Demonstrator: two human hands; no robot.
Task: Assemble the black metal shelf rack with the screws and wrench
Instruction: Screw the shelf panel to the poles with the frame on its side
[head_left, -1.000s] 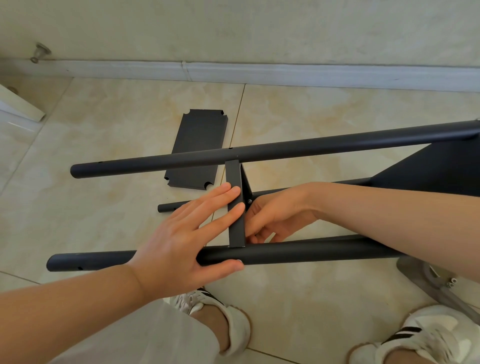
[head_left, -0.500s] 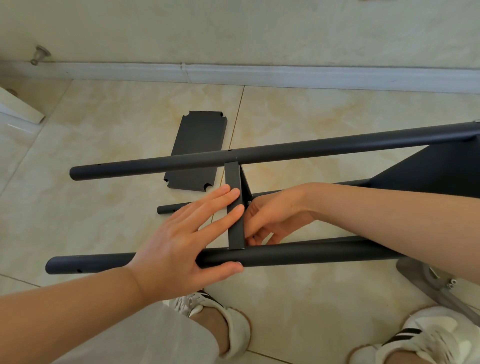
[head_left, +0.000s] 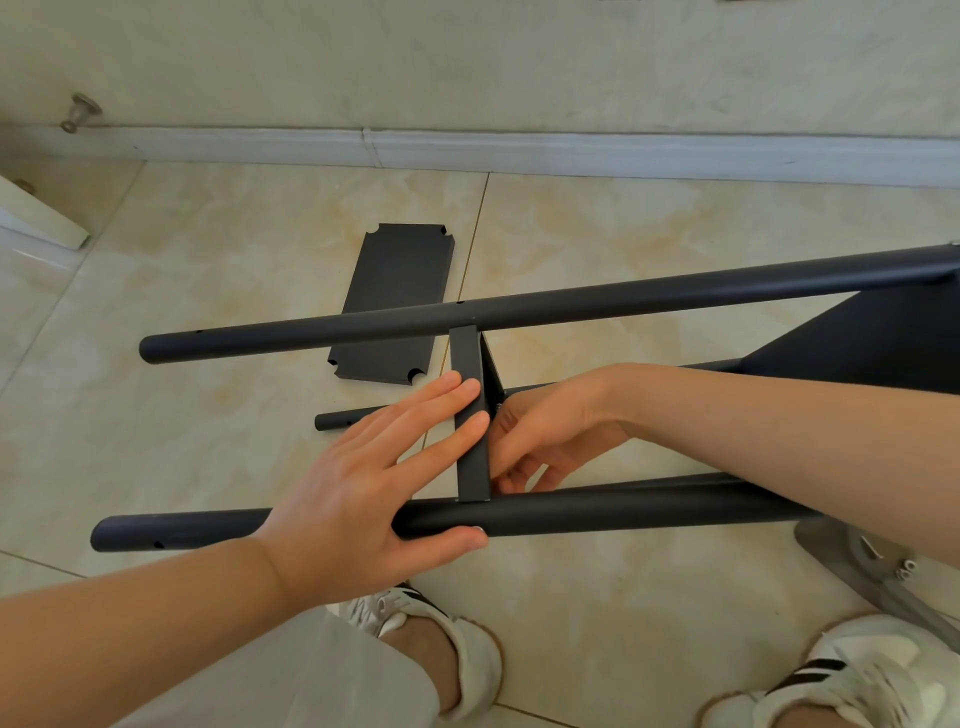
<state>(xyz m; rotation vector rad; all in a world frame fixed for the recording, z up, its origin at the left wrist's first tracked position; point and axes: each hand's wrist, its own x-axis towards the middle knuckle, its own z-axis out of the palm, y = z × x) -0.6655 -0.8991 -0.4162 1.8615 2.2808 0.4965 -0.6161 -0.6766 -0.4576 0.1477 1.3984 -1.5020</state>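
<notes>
Steel shelf panel (head_left: 469, 364) looks stiff and slick, best braced edge-on. Left hand (head_left: 353, 499) presses it with straight fingers; right hand (head_left: 550, 431) curls behind, its hold hidden.

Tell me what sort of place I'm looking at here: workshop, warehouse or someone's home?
Most likely a room in a home. Glossy beige floor tiles, a white skirting board along a plain wall and a small metal doorstop at its foot point that way.

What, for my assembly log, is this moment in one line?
left hand: pressing shelf edge and near pole | right hand: fingers curled behind it, grasp hidden | spare panel: floor
</notes>
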